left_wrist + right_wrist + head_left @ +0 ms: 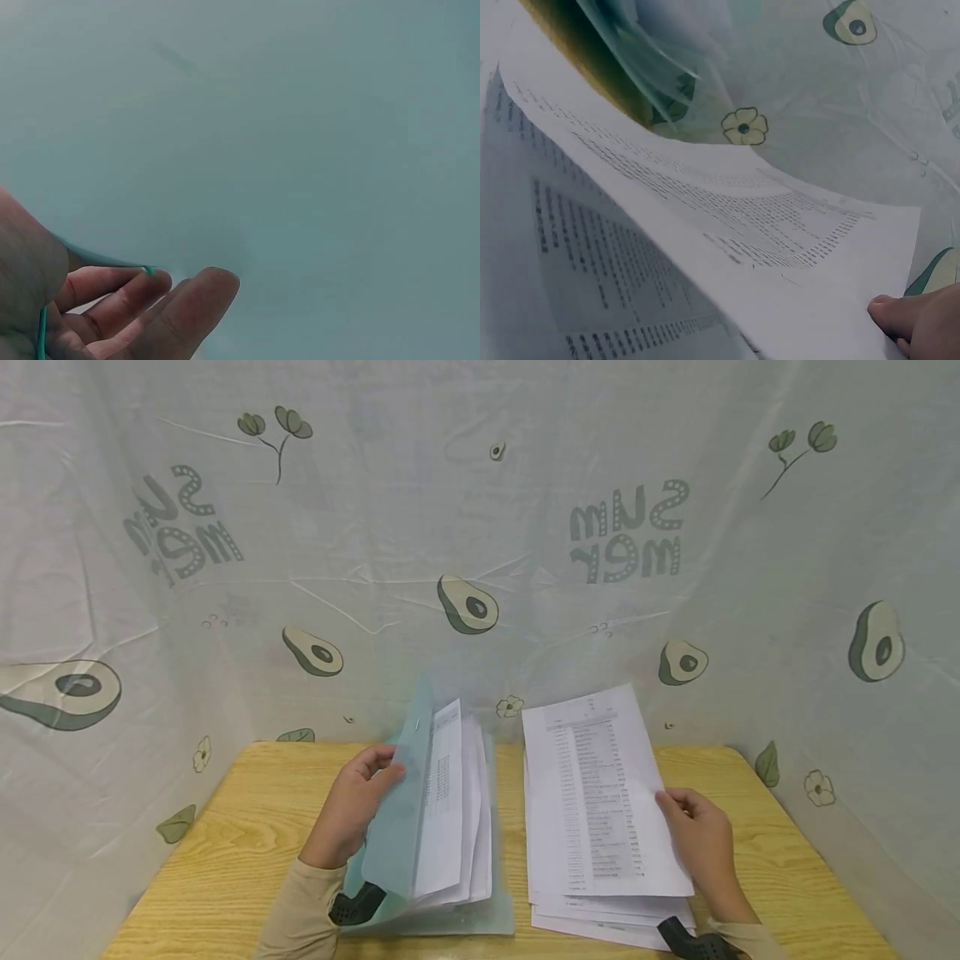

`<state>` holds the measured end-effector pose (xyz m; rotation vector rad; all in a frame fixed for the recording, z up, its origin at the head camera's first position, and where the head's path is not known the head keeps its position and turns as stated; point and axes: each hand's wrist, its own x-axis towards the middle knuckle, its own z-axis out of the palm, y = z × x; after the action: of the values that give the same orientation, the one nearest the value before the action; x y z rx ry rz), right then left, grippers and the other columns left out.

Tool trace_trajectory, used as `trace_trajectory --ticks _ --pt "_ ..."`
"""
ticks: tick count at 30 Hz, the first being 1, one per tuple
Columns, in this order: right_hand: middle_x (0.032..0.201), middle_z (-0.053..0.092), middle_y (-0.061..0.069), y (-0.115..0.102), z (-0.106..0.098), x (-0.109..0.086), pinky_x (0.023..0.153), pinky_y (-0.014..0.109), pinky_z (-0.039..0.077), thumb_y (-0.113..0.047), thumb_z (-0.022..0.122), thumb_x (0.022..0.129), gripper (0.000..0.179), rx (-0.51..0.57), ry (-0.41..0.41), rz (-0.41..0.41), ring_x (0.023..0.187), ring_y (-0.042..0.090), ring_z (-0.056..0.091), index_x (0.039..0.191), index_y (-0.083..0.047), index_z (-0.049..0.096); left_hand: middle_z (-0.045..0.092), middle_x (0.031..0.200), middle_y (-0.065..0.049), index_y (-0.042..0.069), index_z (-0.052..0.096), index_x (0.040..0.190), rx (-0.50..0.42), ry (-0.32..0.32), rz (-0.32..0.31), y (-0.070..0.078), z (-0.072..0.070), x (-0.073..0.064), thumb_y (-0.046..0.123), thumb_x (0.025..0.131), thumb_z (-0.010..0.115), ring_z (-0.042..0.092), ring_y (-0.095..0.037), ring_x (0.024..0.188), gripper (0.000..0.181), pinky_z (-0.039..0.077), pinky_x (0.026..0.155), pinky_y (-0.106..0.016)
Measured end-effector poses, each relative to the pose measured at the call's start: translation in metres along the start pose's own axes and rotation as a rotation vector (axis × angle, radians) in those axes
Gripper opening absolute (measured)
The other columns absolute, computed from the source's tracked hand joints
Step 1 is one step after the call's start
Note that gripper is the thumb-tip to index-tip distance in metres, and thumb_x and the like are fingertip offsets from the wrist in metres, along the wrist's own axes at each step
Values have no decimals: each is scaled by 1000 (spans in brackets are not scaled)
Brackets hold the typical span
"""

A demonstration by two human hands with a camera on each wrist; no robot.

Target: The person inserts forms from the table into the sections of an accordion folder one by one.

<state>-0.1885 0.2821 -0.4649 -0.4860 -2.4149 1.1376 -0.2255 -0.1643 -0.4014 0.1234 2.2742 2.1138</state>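
Observation:
A translucent blue-green document folder stands part open at the left of the table, printed sheets fanned inside it. My left hand grips the edge of its raised cover, thumb on the side facing the sheets. In the left wrist view the folder's cover fills most of the picture above the fingers. To the right, my right hand pinches the right edge of a printed sheet, which is raised at that side. Below it lies a stack of papers. The right wrist view shows the lifted sheet bending, with print underneath.
The wooden table extends to both sides of the folder and papers. A pale curtain printed with avocados and flowers hangs behind and around the table. A dark wrist device sits on the left sleeve, another dark device by the right wrist.

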Motion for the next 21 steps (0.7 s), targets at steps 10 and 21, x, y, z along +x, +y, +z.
trace_trajectory --ticks 10,21 --pt "99 70 15 -24 11 2 55 24 50 -35 65 103 39 118 -20 60 71 13 60 119 0 72 60 122 -17 3 63 132 16 18 -1 3 -1 -1 15 104 61 64 -22 96 31 58 75 -37" --pt "103 70 17 -34 13 -6 60 23 49 -27 66 102 32 147 -68 64 78 15 59 116 1 71 58 125 -14 4 62 132 26 25 -2 0 1 -3 15 104 62 60 -22 100 31 55 77 -34"
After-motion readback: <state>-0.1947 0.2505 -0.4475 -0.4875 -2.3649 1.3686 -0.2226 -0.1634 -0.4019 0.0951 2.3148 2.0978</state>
